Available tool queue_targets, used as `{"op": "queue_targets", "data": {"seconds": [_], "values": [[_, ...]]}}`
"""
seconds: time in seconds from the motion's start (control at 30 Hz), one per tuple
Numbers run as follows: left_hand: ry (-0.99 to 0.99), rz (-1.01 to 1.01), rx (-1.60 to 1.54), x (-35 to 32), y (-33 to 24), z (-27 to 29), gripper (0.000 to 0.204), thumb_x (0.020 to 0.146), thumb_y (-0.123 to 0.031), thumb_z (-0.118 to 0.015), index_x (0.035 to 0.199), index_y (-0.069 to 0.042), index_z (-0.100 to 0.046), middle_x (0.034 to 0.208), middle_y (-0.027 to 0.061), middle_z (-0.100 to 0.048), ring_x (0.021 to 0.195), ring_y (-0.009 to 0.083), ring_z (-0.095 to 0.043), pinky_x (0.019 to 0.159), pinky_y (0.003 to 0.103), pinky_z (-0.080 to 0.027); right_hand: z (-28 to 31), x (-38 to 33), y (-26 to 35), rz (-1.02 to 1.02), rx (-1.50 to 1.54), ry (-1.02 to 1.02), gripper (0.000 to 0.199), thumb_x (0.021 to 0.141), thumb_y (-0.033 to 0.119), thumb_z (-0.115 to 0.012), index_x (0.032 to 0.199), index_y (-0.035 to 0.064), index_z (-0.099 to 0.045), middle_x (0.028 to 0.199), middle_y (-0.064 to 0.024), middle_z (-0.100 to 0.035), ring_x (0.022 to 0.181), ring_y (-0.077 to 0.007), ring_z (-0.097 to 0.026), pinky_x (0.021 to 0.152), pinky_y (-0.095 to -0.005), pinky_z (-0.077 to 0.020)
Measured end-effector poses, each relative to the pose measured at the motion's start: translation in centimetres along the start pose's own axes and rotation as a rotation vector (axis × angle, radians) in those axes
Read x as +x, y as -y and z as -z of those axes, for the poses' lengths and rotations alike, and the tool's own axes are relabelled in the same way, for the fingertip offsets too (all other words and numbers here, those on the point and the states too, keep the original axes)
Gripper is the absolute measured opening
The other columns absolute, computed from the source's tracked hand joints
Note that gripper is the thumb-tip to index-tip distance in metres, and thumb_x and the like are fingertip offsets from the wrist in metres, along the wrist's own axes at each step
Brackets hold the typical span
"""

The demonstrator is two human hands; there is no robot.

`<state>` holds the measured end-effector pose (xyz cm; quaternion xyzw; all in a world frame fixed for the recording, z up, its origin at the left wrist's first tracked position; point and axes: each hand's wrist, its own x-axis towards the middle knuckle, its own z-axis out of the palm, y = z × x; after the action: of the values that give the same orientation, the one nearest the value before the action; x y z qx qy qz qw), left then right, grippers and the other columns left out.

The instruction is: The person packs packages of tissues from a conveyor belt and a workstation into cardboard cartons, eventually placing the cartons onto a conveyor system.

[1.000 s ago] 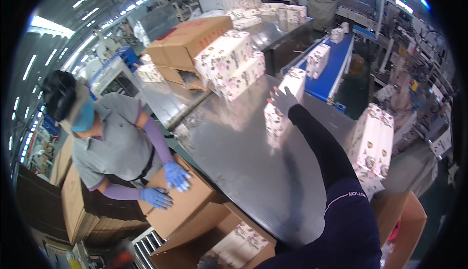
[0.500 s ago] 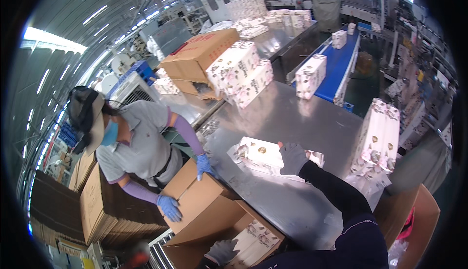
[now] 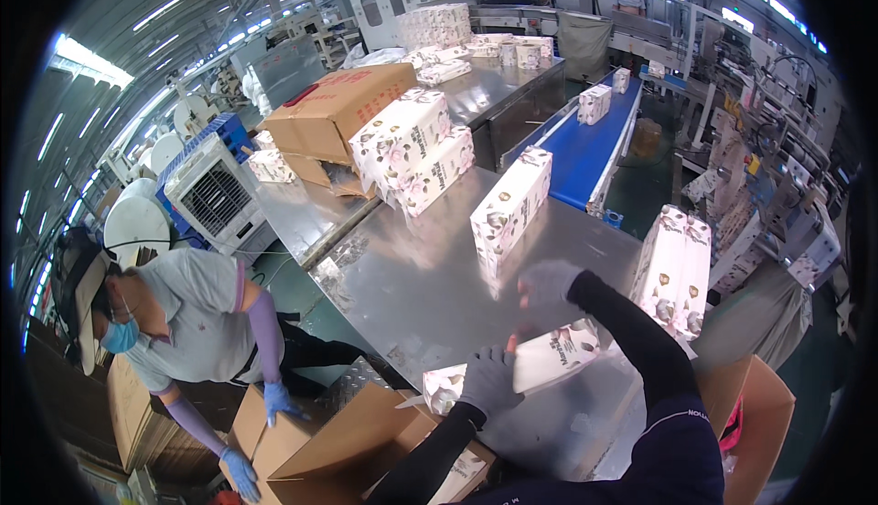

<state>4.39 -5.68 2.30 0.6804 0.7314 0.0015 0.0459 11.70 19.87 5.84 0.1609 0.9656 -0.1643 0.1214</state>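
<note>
One open cardboard carton (image 3: 346,445) nearest, then one floral-printed pack (image 3: 560,357) lying on the metal worktop (image 3: 412,290) beneath the gloved left hand (image 3: 491,381), whose grip I cannot tell, the blurred right hand (image 3: 548,282) empty near it, grip released, and farther off an upright pack (image 3: 512,201) by a blue conveyor belt (image 3: 585,159).

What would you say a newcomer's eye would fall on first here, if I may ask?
Probably the blue conveyor belt toward the upper right, carrying floral-printed packs. Next, perhaps, the gray-gloved left hand on a flat-lying floral pack on the shiny metal table, with the right hand just beyond that pack.
</note>
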Motion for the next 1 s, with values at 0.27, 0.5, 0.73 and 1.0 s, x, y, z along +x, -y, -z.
{"op": "queue_targets", "data": {"seconds": [0.27,0.5,0.73,1.0], "values": [[-0.038,-0.155,-0.049,2.0,-0.2,0.6,0.1,0.072,-0.056,-0.066,0.145,0.002,-0.031,0.117,0.0122,-0.051,0.108,0.0252,-0.048,0.092,0.036,-0.038,-0.9,22.0,-11.6,-0.29,-0.585,-0.484,0.078,0.077,0.035,-0.069,0.144,0.0125,-0.037,0.148,-0.0099,-0.04,0.139,-0.0274,-0.034,0.104,-0.0473,-0.0308],[0.054,-0.008,-0.031,1.6,-0.2,1.5,0.099,0.068,-0.052,-0.07,0.145,-0.001,-0.033,0.117,0.0127,-0.05,0.104,0.0271,-0.05,0.09,0.037,-0.039,0.5,21.3,0.6,-0.294,-0.145,-0.4,0.086,0.06,0.063,-0.073,0.121,0.0039,-0.057,0.121,-0.013,-0.059,0.116,-0.027,-0.053,0.095,-0.0356,-0.0452],[-0.031,-0.06,0.017,-1.2,-0.9,0.1,0.085,0.069,-0.034,-0.07,0.142,-0.005,-0.04,0.105,0.0107,-0.052,0.097,0.0247,-0.051,0.082,0.035,-0.04,-2.0,8.1,1.4,-0.318,-0.183,-0.239,0.118,0.059,0.056,-0.077,0.15,0.004,-0.022,0.133,-0.0168,-0.046,0.122,-0.0322,-0.049,0.099,-0.0402,-0.0449],[-0.442,-0.119,-0.045,-18.9,-1.7,8.6,0.078,0.071,-0.024,-0.063,0.143,-0.003,-0.041,0.096,0.0082,-0.05,0.091,0.0245,-0.051,0.08,0.038,-0.039,-3.3,-3.6,0.1,-0.643,0.067,-0.217,0.091,0.057,0.044,-0.082,0.126,0.0001,-0.042,0.117,-0.0209,-0.061,0.113,-0.0322,-0.06,0.093,-0.0384,-0.05]]}}
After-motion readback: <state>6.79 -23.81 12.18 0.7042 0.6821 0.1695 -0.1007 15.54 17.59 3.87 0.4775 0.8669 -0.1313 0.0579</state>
